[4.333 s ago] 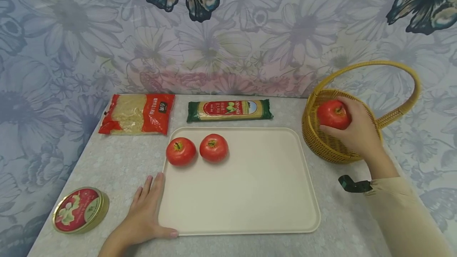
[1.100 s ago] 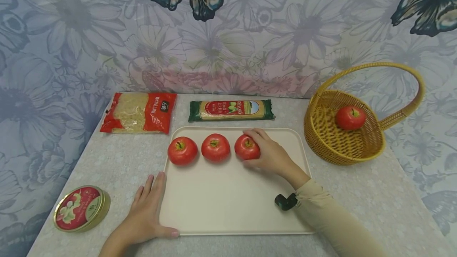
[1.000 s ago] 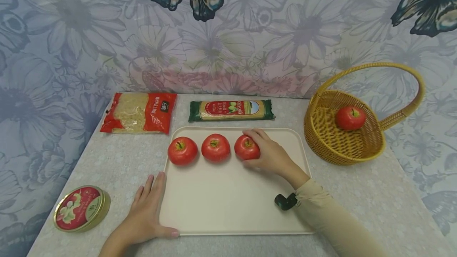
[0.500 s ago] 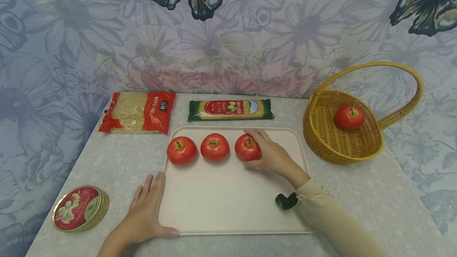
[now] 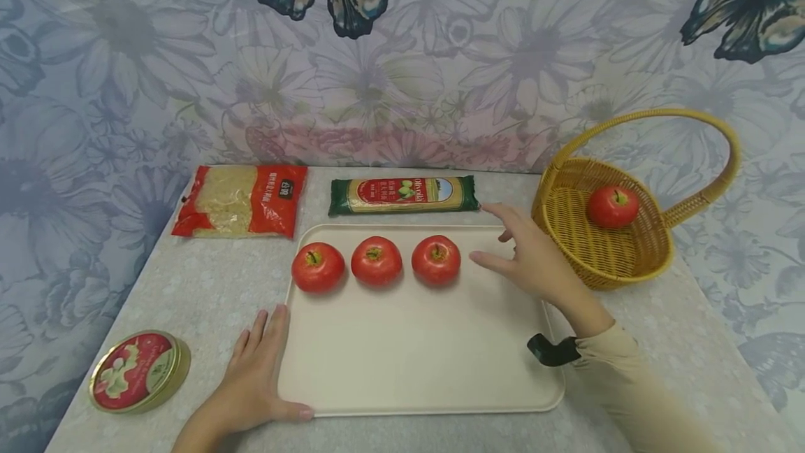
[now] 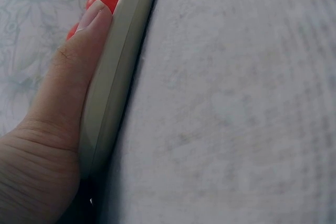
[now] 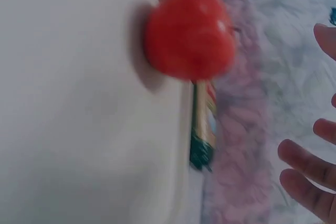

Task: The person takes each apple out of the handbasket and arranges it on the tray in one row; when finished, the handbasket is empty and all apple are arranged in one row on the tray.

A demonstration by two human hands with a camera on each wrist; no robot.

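Note:
Three red apples stand in a row along the back of a cream tray [image 5: 415,341]: a left apple [image 5: 318,268], a middle apple [image 5: 376,261] and a right apple [image 5: 436,261]. My right hand [image 5: 534,257] is over the tray's back right corner, fingers and thumb spread with nothing between them, a little right of the right apple. In the right wrist view its fingertips [image 7: 294,153] are apart. My left hand [image 5: 251,376] rests at the tray's front left corner, fingers straight along the left side. Its thumb [image 6: 68,72] lies against the front rim.
A wicker basket [image 5: 569,271] with a tall handle stands at the right, one apple [image 5: 613,207] inside. Behind the tray lie a red-ended pasta bag [image 5: 242,201] and a green-ended spaghetti packet [image 5: 404,196]. A round tin [image 5: 140,371] sits at the left. Patterned cloth rises behind the table.
The right hand carried an apple from the basket to the tray as the third in the row. Since half a second ago it has let go and drawn back right. The left hand stayed put.

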